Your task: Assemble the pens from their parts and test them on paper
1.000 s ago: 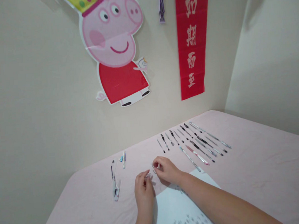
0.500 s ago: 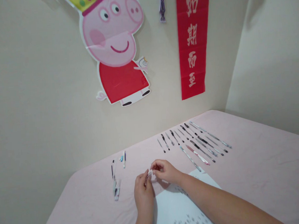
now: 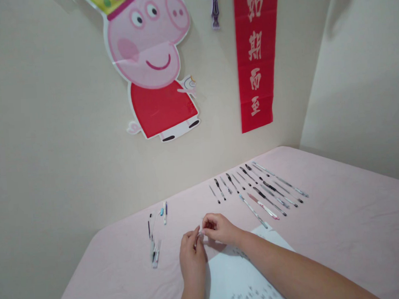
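My left hand [image 3: 192, 249] is closed, thumb and fingers pinching a small pale, partly clear piece [image 3: 200, 233] whose kind I cannot make out. Right beside it my right hand [image 3: 219, 228] is closed too, its fingertips pinched at the upper end of the same piece. Both hands meet just above the table, at the top left corner of a white sheet of paper [image 3: 224, 279] with dark marks on it. My right forearm lies across the sheet and hides part of it.
Rows of pens [image 3: 270, 199] lie at the back right of the pink-covered table [image 3: 353, 230]. Loose pen parts [image 3: 155, 253] and a white pen piece [image 3: 164, 213] lie to the left. The wall behind carries a pig cutout [image 3: 163, 102] and a red banner [image 3: 259, 73].
My right fingertips have closed in slightly on the small pale piece by my left hand. The view has shifted very slightly; the pens and paper lie as before.
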A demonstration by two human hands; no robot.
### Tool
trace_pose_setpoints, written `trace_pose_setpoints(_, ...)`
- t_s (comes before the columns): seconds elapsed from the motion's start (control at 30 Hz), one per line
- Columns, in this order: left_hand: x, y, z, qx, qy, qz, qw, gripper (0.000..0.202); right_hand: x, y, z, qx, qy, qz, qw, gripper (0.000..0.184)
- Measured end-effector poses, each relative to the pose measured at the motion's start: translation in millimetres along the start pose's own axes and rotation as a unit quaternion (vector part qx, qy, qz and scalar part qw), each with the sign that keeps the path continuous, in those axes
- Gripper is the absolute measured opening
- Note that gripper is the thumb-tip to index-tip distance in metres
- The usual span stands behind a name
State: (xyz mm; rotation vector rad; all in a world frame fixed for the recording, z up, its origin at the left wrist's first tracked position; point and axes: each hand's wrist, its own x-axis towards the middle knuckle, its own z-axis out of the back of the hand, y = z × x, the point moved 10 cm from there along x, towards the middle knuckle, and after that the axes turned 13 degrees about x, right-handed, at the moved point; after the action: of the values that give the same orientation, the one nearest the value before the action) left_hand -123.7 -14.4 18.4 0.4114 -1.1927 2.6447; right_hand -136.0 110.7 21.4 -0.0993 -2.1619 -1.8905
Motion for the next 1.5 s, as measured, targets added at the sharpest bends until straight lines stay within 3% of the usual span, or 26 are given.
trace_pose_setpoints(0.17,0.2,0.0,3.8,-0.009,-0.024,-0.008,1.000,0.030,0.9,9.9,13.7,-0.060,-0.045,0.050,0.996,0.005)
trace_pose_setpoints(0.33,0.1,3.8,0.8,-0.034,-0.023,-0.003,0.999,0.030,0.1,17.1,34.8,-0.237,-0.113,0.068,0.962,0.013)
trace_pose_setpoints(0.57,0.2,0.3,4.5,-0.016,-0.037,-0.015,0.999,0.030,-3.0,11.0,21.6,-0.467,-0.047,0.010,0.883,0.016)
trace_pose_setpoints(0.67,-0.1,-0.1,4.8,-0.015,-0.041,-0.019,0.999,0.030,-5.7,10.0,15.7,-0.518,-0.028,-0.013,0.855,0.015)
trace_pose_setpoints(0.8,-0.4,-1.9,6.1,-0.014,-0.050,-0.026,0.998,0.029,-8.0,11.8,12.1,-0.546,-0.017,-0.031,0.837,0.017)
trace_pose_setpoints(1.23,0.2,-2.3,6.9,-0.026,-0.046,-0.021,0.998,0.030,-4.9,7.3,18.7,-0.554,-0.024,-0.059,0.830,0.017)
trace_pose_setpoints(1.37,0.0,-0.8,6.1,-0.010,-0.040,-0.011,0.999,0.031,-3.0,12.1,18.5,-0.523,-0.040,-0.021,0.851,0.010)
trace_pose_setpoints(1.5,0.1,0.9,5.6,0.001,-0.036,-0.013,0.999,0.032,-3.0,27.4,11.4,-0.448,-0.049,0.072,0.890,0.006)
